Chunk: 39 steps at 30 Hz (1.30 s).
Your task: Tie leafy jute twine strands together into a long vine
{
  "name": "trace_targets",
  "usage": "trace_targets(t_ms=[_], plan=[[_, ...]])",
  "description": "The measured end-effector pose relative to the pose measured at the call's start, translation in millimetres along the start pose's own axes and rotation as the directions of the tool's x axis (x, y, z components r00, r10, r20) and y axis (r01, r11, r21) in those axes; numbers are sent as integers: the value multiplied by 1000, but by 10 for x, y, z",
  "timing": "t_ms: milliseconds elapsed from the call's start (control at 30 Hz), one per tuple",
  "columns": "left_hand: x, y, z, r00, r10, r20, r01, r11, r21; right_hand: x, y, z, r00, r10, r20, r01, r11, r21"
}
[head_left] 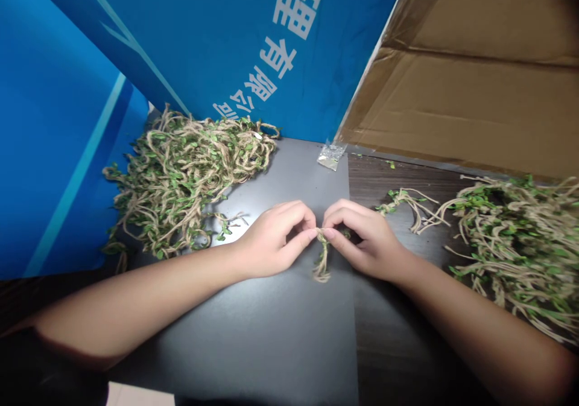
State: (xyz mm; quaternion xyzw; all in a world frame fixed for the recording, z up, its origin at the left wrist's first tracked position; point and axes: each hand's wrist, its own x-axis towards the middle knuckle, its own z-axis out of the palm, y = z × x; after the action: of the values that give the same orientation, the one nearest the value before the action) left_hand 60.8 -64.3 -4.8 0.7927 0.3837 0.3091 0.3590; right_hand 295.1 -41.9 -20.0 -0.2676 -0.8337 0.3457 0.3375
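Near the middle, a short piece of tan twine with green leaves (322,263) hangs between my two hands, its loose ends pointing toward me. The thumb and fingertips of my left hand (281,237) pinch its top from the left. From the right, my right hand (367,235) pinches the same top, with its thumb close to the left one. A large heap of leafy twine (190,177) lies behind my left forearm. Another heap of leafy twine pieces (525,243) spreads beyond my right forearm.
A grey sheet (280,333) covers part of the dark wood table (380,339). Blue panels (190,38) and a brown cardboard panel (488,86) stand at the back. A small clear packet (332,156) lies near them. A pale card (140,395) shows at the front left.
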Motion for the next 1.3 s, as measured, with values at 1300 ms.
trace_targets(t_ms=[1300], plan=[[32, 39, -14, 1000, 26, 14, -26, 999, -19, -36, -14, 13, 997, -74, 0, 74, 994, -81]])
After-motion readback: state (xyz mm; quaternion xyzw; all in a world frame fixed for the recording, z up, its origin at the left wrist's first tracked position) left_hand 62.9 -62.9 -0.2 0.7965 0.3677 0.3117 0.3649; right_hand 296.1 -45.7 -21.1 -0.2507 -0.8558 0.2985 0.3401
